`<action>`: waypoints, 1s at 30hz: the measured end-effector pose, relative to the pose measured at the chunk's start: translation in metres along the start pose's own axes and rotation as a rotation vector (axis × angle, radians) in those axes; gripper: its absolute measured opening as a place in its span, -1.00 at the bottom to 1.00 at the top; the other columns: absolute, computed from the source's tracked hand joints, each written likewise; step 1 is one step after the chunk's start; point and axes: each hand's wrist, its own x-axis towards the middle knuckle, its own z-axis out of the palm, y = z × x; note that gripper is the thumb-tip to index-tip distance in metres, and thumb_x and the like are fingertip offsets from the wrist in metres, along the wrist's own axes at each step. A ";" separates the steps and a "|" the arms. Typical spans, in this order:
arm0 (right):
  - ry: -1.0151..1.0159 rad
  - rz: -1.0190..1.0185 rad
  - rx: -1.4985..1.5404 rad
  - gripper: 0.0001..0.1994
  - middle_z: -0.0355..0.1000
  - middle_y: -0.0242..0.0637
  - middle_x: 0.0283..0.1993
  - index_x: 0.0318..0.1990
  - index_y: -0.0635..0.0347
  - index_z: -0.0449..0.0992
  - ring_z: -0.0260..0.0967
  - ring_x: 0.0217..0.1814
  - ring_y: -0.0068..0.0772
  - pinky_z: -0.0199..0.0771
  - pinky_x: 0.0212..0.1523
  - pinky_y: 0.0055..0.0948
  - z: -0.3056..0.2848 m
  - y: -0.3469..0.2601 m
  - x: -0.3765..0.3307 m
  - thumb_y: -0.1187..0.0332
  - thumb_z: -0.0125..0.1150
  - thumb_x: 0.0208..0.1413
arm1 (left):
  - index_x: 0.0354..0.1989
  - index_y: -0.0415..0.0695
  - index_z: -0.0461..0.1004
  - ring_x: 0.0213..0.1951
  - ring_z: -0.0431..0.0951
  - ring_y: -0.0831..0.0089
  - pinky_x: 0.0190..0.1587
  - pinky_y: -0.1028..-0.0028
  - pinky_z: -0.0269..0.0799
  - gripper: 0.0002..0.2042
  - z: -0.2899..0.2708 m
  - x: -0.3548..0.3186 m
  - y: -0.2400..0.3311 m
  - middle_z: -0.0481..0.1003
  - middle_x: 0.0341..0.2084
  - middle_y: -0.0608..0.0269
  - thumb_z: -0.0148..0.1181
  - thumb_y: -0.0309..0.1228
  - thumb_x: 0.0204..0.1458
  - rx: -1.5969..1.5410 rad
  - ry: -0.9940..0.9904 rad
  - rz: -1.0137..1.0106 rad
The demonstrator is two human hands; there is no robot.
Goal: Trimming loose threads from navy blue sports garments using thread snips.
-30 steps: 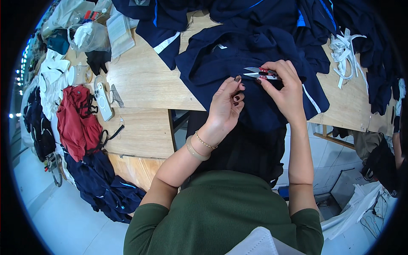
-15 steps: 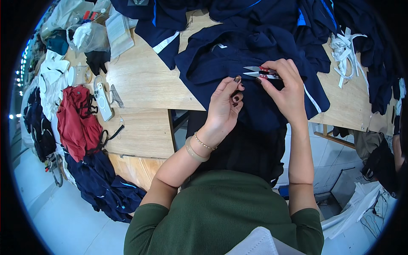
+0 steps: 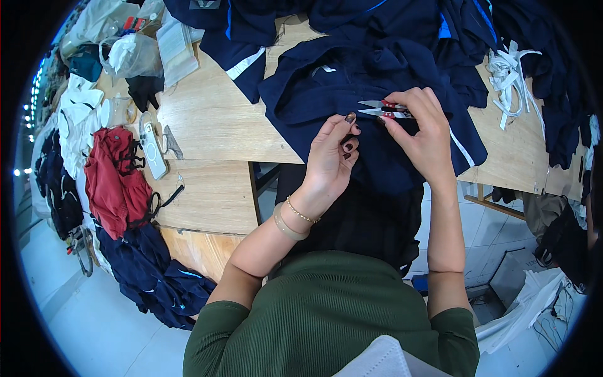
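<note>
My right hand [image 3: 428, 135] is closed around a pair of thread snips [image 3: 374, 112] with red-and-dark grips, its thumb and fingers on either side. The pointed blades stand slightly apart and point left, above a dark navy garment [image 3: 295, 103]. Just below and left of the tips is my left hand [image 3: 331, 154], thumb and index finger pinched together, other fingers curled. Whatever that pinch holds, if anything, is too small to make out. The garment lies spread over the table edge under both hands, with a white stripe near its right side.
More navy clothing [image 3: 370, 19] covers the back of the wooden table [image 3: 213, 125]. White strips [image 3: 507, 78] lie at the right. On the left are a phone [image 3: 152, 151], a red garment [image 3: 116, 182] and plastic bags [image 3: 135, 60]. Navy clothes [image 3: 151, 276] hang off the left side.
The snips' blades have come a little closer together, and their angle has shifted slightly. My left hand keeps its pinch in nearly the same place.
</note>
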 end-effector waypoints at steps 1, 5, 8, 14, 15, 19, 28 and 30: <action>-0.001 -0.007 -0.001 -0.76 0.45 -0.33 -0.33 -0.24 0.19 0.54 0.35 -0.26 -0.29 0.40 -0.28 -0.42 0.001 0.000 0.000 0.50 0.40 -0.13 | -0.19 -0.05 0.48 -0.54 0.28 0.72 -0.46 0.72 0.20 -0.96 0.000 0.000 0.000 0.47 -0.45 0.44 0.14 -0.44 0.23 0.003 0.000 0.003; -0.004 -0.011 -0.007 -0.76 0.45 -0.32 -0.32 -0.24 0.20 0.54 0.37 -0.26 -0.30 0.41 -0.27 -0.43 0.000 -0.002 0.001 0.50 0.40 -0.13 | -0.21 -0.04 0.48 -0.55 0.27 0.72 -0.46 0.72 0.19 -0.97 -0.001 0.001 -0.001 0.47 -0.45 0.44 0.14 -0.44 0.22 -0.002 -0.005 0.010; -0.006 0.033 0.074 -0.75 0.46 -0.30 -0.31 -0.22 0.22 0.55 0.38 -0.27 -0.33 0.41 -0.26 -0.45 0.001 -0.001 0.001 0.50 0.40 -0.12 | -0.21 -0.04 0.49 -0.55 0.28 0.73 -0.46 0.72 0.19 -0.97 0.001 0.000 0.000 0.47 -0.46 0.45 0.14 -0.44 0.22 0.001 -0.007 0.002; 0.095 0.280 0.487 -0.77 0.48 -0.29 -0.31 -0.23 0.26 0.56 0.37 -0.32 -0.37 0.36 -0.30 -0.51 0.003 0.000 0.000 0.51 0.40 -0.10 | -0.19 -0.03 0.50 -0.55 0.29 0.74 -0.45 0.71 0.19 -0.95 0.002 -0.001 0.001 0.48 -0.46 0.48 0.15 -0.43 0.22 0.018 -0.005 0.004; 0.094 0.280 0.488 -0.77 0.48 -0.29 -0.31 -0.23 0.26 0.56 0.37 -0.32 -0.37 0.36 -0.30 -0.51 -0.001 0.000 0.001 0.51 0.40 -0.10 | -0.19 -0.04 0.50 -0.54 0.27 0.74 -0.47 0.74 0.18 -0.95 0.004 -0.002 0.002 0.45 -0.45 0.46 0.14 -0.43 0.23 0.012 0.017 -0.006; 0.041 0.031 0.129 -0.81 0.47 -0.30 -0.37 -0.29 0.26 0.57 0.35 -0.34 -0.35 0.33 -0.35 -0.49 -0.005 0.000 0.000 0.50 0.41 -0.10 | -0.19 -0.06 0.50 -0.52 0.26 0.73 -0.50 0.75 0.17 -0.94 0.006 -0.003 0.003 0.43 -0.45 0.45 0.12 -0.42 0.25 0.013 0.023 0.003; 0.061 -0.065 0.034 -0.79 0.48 -0.31 -0.37 -0.29 0.24 0.57 0.36 -0.34 -0.31 0.37 -0.34 -0.44 0.004 -0.002 -0.001 0.51 0.43 -0.14 | -0.20 -0.02 0.49 -0.55 0.29 0.75 -0.44 0.71 0.19 -0.95 0.003 -0.002 0.001 0.48 -0.45 0.48 0.14 -0.42 0.22 0.023 -0.001 0.005; 0.058 -0.070 0.034 -0.79 0.48 -0.32 -0.37 -0.29 0.24 0.57 0.36 -0.34 -0.30 0.37 -0.34 -0.44 0.005 -0.002 -0.001 0.51 0.43 -0.14 | -0.20 -0.02 0.49 -0.55 0.29 0.75 -0.45 0.71 0.19 -0.96 0.002 -0.003 0.002 0.48 -0.45 0.48 0.14 -0.42 0.22 0.023 -0.001 0.003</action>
